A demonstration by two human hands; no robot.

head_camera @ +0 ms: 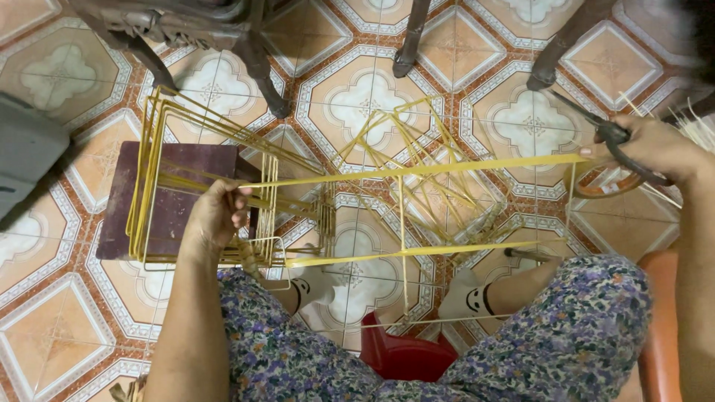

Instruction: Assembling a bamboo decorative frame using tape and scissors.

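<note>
My left hand [217, 214] grips one end of a long yellow bamboo strip [417, 171] that stretches across to my right hand [652, 149]. That hand holds dark scissors [607, 138] at the strip's right end. A second yellow strip [417, 251] runs parallel below the first. Between my hands sits a frame of thin yellow sticks [417, 160]. A stack of similar rectangular stick frames [153, 179] rests on a dark low stool [179, 201] beside my left hand.
Patterned floor tiles [67, 313] lie all around. Dark furniture legs [261, 67] stand at the top. A red plastic stool [402, 353] is under me, an orange one [659, 327] at the right. Loose thin sticks [700, 126] lie at the far right. A grey object [26, 152] sits left.
</note>
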